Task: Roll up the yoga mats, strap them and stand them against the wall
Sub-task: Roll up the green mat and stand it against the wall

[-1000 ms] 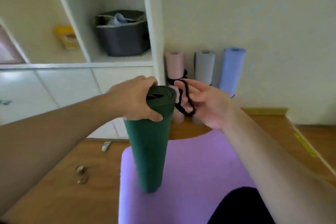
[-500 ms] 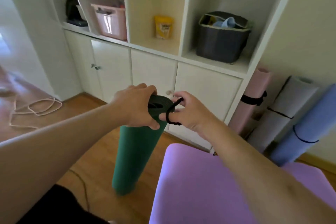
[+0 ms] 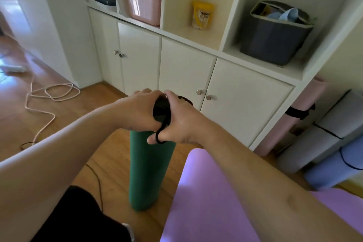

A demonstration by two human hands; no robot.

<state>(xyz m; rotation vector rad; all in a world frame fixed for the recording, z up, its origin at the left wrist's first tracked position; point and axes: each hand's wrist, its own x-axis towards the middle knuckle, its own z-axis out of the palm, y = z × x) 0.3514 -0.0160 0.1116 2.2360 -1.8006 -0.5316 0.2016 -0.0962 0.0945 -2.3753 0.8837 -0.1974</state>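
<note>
The rolled mat (image 3: 150,171) is dark green, the strap (image 3: 161,133) at its top black. The flat mat (image 3: 206,202) is lilac. By the wall lean pink (image 3: 290,124), grey (image 3: 322,135) and pale blue (image 3: 337,169) rolls. Cabinet (image 3: 235,94) doors are white, the floor (image 3: 64,112) honey-brown wood; the basket (image 3: 144,9) is pink, the bin (image 3: 273,41) charcoal, the packet (image 3: 202,15) yellow.

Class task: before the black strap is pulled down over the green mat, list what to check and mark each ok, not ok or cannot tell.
1. Green mat upright on floor: ok.
2. Left hand grip holds mat top: ok.
3. Right hand holds black strap: ok.
4. Strap loop fully over mat top: cannot tell, hands hide it.
5. Roll tight at top: cannot tell.
6. Purple mat rolled: not ok, it lies flat.
</note>
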